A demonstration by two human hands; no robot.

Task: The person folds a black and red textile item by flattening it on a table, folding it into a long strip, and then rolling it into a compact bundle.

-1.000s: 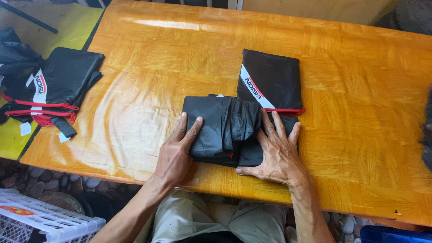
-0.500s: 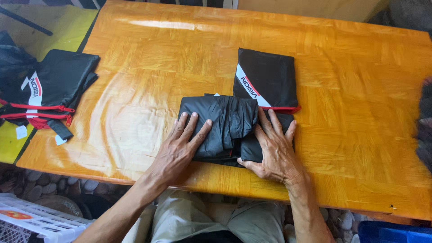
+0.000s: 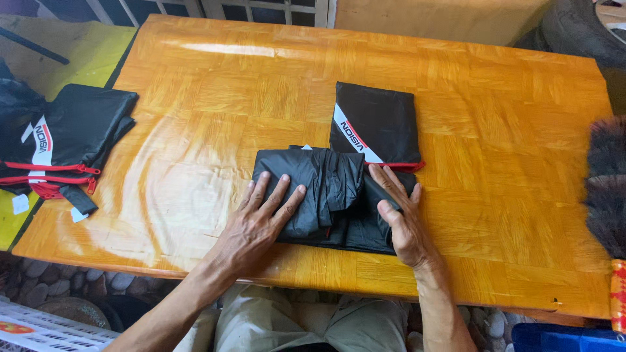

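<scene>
A folded bundle of thin black fabric (image 3: 329,189) lies near the front edge of an orange wooden table (image 3: 495,130). My left hand (image 3: 257,221) presses flat on the bundle's left part, fingers spread. On its right part rests my right hand (image 3: 401,218), thumb tucked over the fabric. Just behind the bundle lies a flat black pouch (image 3: 375,124) with a white stripe and a red zip along its near edge; the bundle's far right corner meets it.
More black pouches with red zips (image 3: 59,146) are piled at the table's left edge. A dark bristly brush (image 3: 606,189) lies at the right edge. A white plastic crate (image 3: 45,329) stands on the floor at lower left, and a blue bin (image 3: 567,339) at lower right.
My left hand slid further onto the bundle and spread flat. My right hand turned and its thumb came up onto the fabric. The view tilted up slightly.
</scene>
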